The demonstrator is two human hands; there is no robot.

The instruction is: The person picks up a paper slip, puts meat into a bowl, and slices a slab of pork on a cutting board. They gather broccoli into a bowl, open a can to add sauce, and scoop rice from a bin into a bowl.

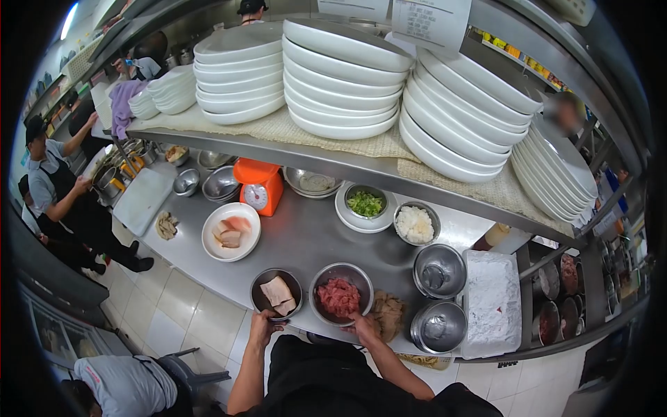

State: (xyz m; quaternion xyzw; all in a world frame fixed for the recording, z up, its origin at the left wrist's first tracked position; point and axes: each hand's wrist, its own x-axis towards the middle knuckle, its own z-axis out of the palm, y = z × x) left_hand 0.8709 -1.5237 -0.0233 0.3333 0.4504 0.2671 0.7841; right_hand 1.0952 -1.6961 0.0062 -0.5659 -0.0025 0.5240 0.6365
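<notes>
My left hand (262,327) grips the near rim of a small metal bowl (258,300) at the counter's front edge. Two pale slabs of meat (278,292) lie in it. Just to the right, my right hand (363,329) is closed on the lower right rim of a larger metal bowl (367,281) filled with red ground meat (338,296). Some of its fingers are hidden by the bowl. Beside that hand rests a brown, crumpled mass (388,314) whose kind I cannot make out. Behind stands a white dish (208,240) with pale meat pieces.
An orange kitchen scale (258,182) stands at the back, near bowls of chopped greens (365,203) and white chopped food (415,224). At right are stacked metal bowls (440,271) and a white-powdered tray (492,302). Overhead, a shelf (326,167) holds plate stacks. Co-workers (55,181) stand left.
</notes>
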